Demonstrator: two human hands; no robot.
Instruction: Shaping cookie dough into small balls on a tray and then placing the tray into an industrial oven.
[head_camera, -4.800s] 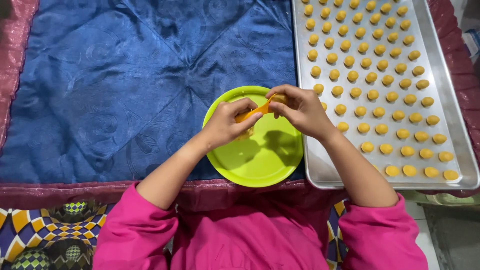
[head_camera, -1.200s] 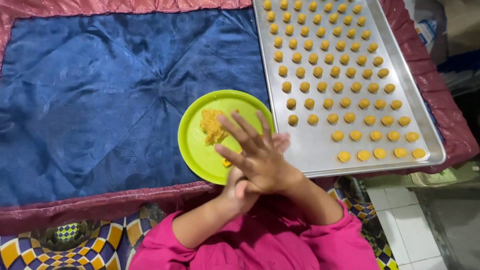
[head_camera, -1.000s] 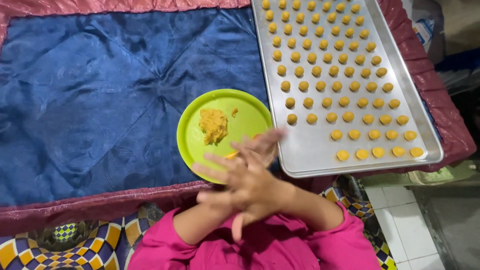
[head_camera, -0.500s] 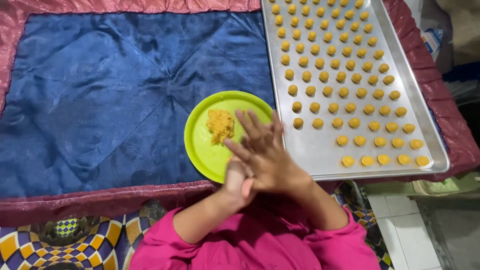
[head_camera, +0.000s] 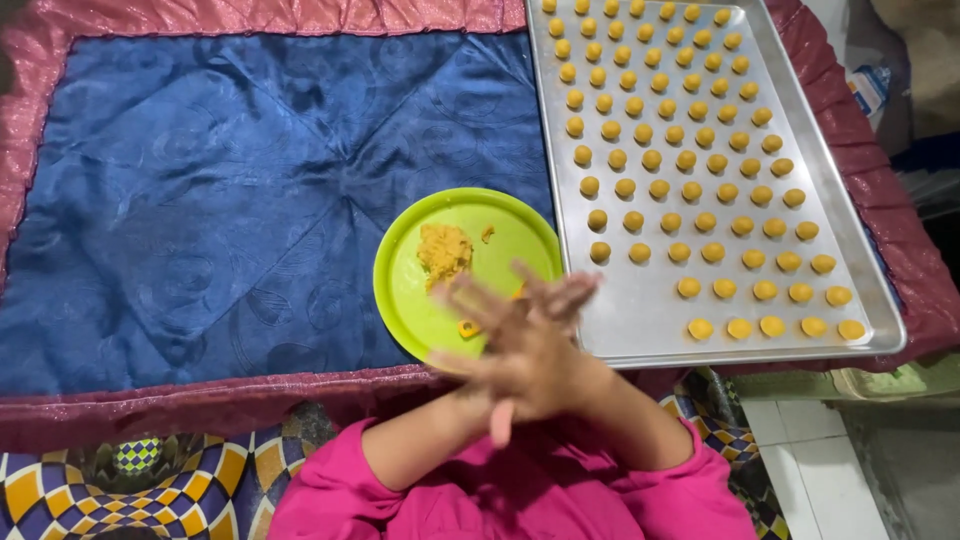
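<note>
Green round plate (head_camera: 415, 290): lies on the blue quilted cloth (head_camera: 200, 200), its right rim just beside the left edge of the metal baking tray (head_camera: 640, 320). Orange dough lump (head_camera: 444, 250): crumbly heap on the plate, left of centre and toward the far side; a small crumb (head_camera: 487, 234) lies just right of it, and a small yellow piece (head_camera: 467, 328) sits near the plate's near rim. Left hand (head_camera: 480, 375) and right hand (head_camera: 545, 330): pressed palm to palm over the near right part of the plate, fingers straight and spread, blurred; whatever lies between the palms is hidden, so it cannot be told whether they hold anything. The right hand's fingertips (head_camera: 580, 290) reach to the tray's left edge. Dough balls (head_camera: 680, 160): small orange rounds in even slanting rows on the tray, filling it from the far end down to a last short row at the near right corner; the tray's near left part, next to the plate, is bare metal. Red fringed border (head_camera: 200, 405): frames the blue cloth, running along the near edge under the plate's rim. Pink sleeves (head_camera: 500, 490): nearer than the plate, at the bottom of the view. Patterned yellow and blue fabric (head_camera: 130, 480): below the red border, to the left of the sleeves.
</note>
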